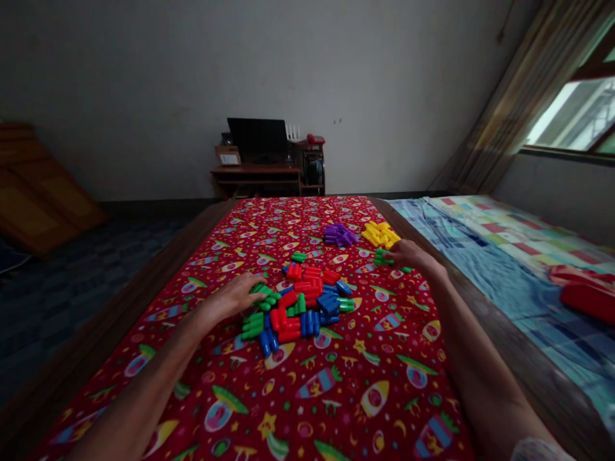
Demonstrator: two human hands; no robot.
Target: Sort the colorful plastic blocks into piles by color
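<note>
My left hand (235, 294) is at the left side of a mixed pile of plastic building blocks, with thumb and fingers closed around green blocks (265, 298). The pile holds red blocks (307, 289), blue blocks (310, 323) and more green ones. Farther off to the right, my right hand (412, 255) has its fingers down on a green block (383, 257); the fingertips are partly hidden. Just beyond it lies a heap of yellow blocks (380, 235), and left of that a heap of purple blocks (340, 235). A single green piece (298, 257) lies behind the mixed pile.
A red patterned cloth (331, 403) covers the wooden-edged surface under the blocks. To the right is a bed with a checked cover (509, 224) and a red item (589, 298). Against the back wall stands a desk (257, 170) with a monitor (259, 139).
</note>
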